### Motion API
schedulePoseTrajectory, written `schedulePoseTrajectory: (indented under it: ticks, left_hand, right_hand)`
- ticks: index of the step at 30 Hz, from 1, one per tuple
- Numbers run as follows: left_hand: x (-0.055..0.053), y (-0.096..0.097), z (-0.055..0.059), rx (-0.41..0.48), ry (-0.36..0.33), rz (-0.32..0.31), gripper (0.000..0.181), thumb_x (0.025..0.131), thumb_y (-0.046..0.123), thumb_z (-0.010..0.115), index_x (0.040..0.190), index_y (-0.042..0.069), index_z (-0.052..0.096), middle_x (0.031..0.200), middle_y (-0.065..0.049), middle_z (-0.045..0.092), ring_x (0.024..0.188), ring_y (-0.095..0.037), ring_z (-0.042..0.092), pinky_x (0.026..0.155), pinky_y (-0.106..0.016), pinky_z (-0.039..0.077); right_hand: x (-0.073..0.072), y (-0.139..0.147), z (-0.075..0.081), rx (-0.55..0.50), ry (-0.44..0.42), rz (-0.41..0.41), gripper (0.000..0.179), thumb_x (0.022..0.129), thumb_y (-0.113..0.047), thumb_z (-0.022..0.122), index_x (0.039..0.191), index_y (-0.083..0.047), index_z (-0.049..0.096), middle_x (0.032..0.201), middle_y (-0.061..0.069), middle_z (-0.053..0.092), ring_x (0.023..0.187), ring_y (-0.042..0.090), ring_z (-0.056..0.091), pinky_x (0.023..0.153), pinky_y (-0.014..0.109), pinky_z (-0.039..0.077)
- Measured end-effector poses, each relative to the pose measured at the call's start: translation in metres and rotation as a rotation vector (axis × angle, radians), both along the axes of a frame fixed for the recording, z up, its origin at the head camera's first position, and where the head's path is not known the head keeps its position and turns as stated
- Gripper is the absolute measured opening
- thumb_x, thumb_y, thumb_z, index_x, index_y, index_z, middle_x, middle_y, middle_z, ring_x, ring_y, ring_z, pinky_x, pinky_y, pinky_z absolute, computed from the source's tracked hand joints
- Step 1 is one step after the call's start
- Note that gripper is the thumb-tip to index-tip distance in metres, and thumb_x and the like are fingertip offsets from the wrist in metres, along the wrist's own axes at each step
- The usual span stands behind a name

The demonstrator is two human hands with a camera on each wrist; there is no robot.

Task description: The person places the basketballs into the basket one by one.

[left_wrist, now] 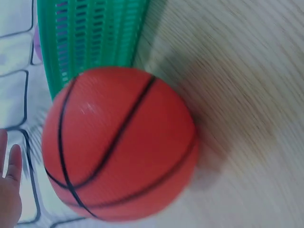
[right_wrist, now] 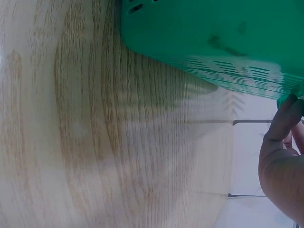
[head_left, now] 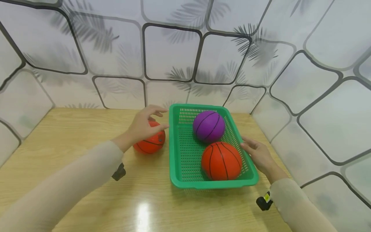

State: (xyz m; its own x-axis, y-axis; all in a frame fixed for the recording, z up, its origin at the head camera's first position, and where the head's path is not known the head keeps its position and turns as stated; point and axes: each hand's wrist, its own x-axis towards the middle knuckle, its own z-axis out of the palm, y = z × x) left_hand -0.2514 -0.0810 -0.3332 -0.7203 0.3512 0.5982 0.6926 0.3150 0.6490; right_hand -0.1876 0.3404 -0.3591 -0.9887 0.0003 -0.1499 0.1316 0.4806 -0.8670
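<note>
Fingers [head_left: 156,113] spread over the orange ball [head_left: 150,141]; only head view shows right hand [head_left: 258,154] touching basket [head_left: 185,183].

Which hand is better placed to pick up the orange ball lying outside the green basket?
Left. The left hand is spread right over the orange ball on the table, while the right hand rests against the green basket rim on the far side.
</note>
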Motion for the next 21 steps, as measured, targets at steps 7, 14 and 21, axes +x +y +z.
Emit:
schedulePoseTrajectory:
  ticks: [7, 14, 21]
  left_hand:
    - [0.000, -0.028, -0.012, -0.006, 0.019, 0.057, 0.053, 0.075, 0.009, 0.080, 0.122, 0.003, 0.058, 0.117, -0.011, 0.060, 0.100, -0.028, 0.060, 0.079, -0.045, 0.053]
    - [0.002, -0.053, -0.030, -0.025, 0.040, 0.110, 0.057, 0.073, 0.007, 0.080, 0.125, 0.000, 0.056, 0.120, -0.015, 0.058, 0.104, -0.032, 0.055, 0.080, -0.052, 0.049]
    - [0.005, -0.068, -0.047, -0.082, -0.074, 0.148, 0.066, 0.072, 0.012, 0.083, 0.129, 0.001, 0.053, 0.125, -0.018, 0.053, 0.108, -0.037, 0.051, 0.084, -0.055, 0.046]
  right_hand:
    - [0.000, 0.000, -0.001, -0.001, 0.000, -0.007, 0.062, 0.096, -0.039, 0.056, 0.146, -0.009, 0.038, 0.140, 0.022, 0.043, 0.125, 0.033, 0.044, 0.095, 0.036, 0.045]
    - [-0.001, 0.000, -0.002, 0.000, 0.006, 0.001, 0.064, 0.095, -0.040, 0.056, 0.147, -0.009, 0.037, 0.141, 0.024, 0.042, 0.129, 0.036, 0.038, 0.104, 0.049, 0.034]
    - [-0.002, 0.001, -0.003, -0.005, 0.010, -0.002, 0.063, 0.095, -0.040, 0.056, 0.147, -0.009, 0.037, 0.141, 0.023, 0.042, 0.127, 0.034, 0.041, 0.100, 0.042, 0.040]
